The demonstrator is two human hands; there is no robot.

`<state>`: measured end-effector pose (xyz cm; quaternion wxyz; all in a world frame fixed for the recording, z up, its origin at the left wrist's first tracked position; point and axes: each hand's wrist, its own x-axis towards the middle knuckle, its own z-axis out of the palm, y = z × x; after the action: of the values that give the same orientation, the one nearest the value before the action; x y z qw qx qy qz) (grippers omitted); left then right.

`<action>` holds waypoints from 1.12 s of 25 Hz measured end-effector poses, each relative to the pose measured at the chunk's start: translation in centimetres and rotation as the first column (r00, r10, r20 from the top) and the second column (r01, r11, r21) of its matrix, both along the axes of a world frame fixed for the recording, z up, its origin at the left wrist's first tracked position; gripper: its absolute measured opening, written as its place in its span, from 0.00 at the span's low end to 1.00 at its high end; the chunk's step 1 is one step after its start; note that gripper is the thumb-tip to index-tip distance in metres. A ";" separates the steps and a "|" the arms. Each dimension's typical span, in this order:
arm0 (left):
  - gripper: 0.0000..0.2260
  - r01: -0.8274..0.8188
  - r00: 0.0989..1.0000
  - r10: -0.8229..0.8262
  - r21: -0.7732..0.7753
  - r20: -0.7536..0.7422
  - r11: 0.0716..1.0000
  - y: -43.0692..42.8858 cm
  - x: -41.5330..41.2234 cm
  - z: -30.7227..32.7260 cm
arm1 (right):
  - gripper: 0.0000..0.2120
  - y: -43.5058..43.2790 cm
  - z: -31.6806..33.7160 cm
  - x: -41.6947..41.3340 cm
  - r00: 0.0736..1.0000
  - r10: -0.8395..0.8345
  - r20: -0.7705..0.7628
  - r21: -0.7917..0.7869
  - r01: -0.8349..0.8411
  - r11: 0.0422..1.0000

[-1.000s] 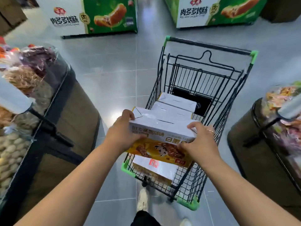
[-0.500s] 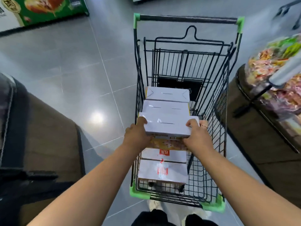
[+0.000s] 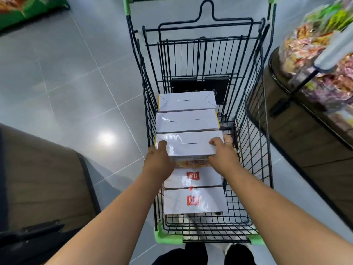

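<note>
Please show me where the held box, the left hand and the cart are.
held box (image 3: 191, 148), head view, middle of its white top face.
left hand (image 3: 159, 159), head view, back of the hand.
cart (image 3: 167, 236), head view, green bumper at its near left corner.

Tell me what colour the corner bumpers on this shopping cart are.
Bright green corner bumpers on a black wire cart; the head view shows the near ones best.
</note>
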<state>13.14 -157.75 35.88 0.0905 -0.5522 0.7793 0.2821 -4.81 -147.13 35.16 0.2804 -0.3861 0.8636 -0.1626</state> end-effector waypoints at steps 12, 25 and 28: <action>0.37 0.129 0.970 -0.139 -0.060 -0.201 0.990 -0.4 -2.9 2.9 | 0.41 1.8 2.1 -2.1 0.968 -0.122 0.221 -0.039 0.134 0.990; 0.37 0.468 0.714 -0.529 -0.250 -0.459 0.848 11.8 -12.8 18.4 | 0.43 17.6 17.5 -8.1 0.962 -0.269 0.051 -0.319 0.271 0.908; 0.38 0.548 0.660 -0.601 -0.257 -0.452 0.796 18.0 -15.6 22.2 | 0.43 25.3 20.8 -10.4 0.945 -0.328 0.013 -0.363 0.310 0.879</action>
<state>-2.45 -139.77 58.06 -0.0627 -0.1859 0.9211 0.3362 -15.26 -121.83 55.98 0.1531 -0.2872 0.8774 -0.3525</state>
